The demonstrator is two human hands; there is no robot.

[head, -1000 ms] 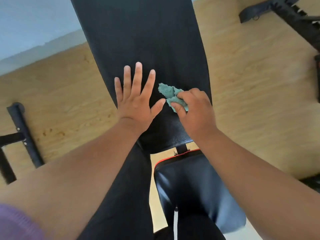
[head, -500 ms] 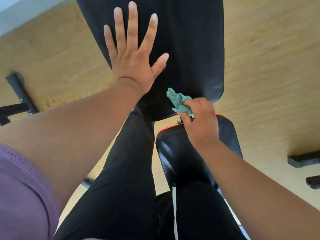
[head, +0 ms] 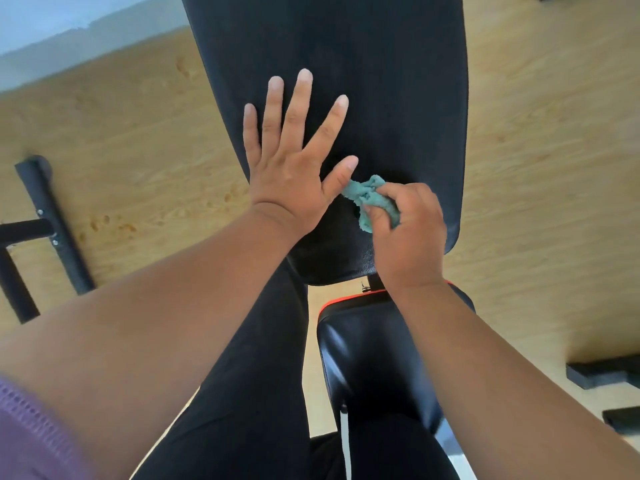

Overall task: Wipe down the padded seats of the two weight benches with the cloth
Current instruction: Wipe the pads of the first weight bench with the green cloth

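Observation:
The long black back pad (head: 381, 81) of a weight bench runs away from me up the middle of the view. My left hand (head: 294, 157) lies flat on it with fingers spread. Just to its right, my right hand (head: 408, 230) grips a bunched teal cloth (head: 369, 199) and holds it against the pad near its lower end. The cloth touches my left thumb. Below the pad sits the shiny black seat pad (head: 363, 348) with a red front edge, partly hidden by my right forearm and my legs.
Light wooden floor (head: 536, 168) surrounds the bench. A black metal frame (head: 48, 220) stands on the floor at the left. Black metal feet (head: 602, 374) show at the lower right edge. A pale wall base (head: 52, 39) runs across the upper left.
My right hand has moved the cloth up from the pad's lower edge onto the pad, beside my left thumb. My left hand now lies lower in the view.

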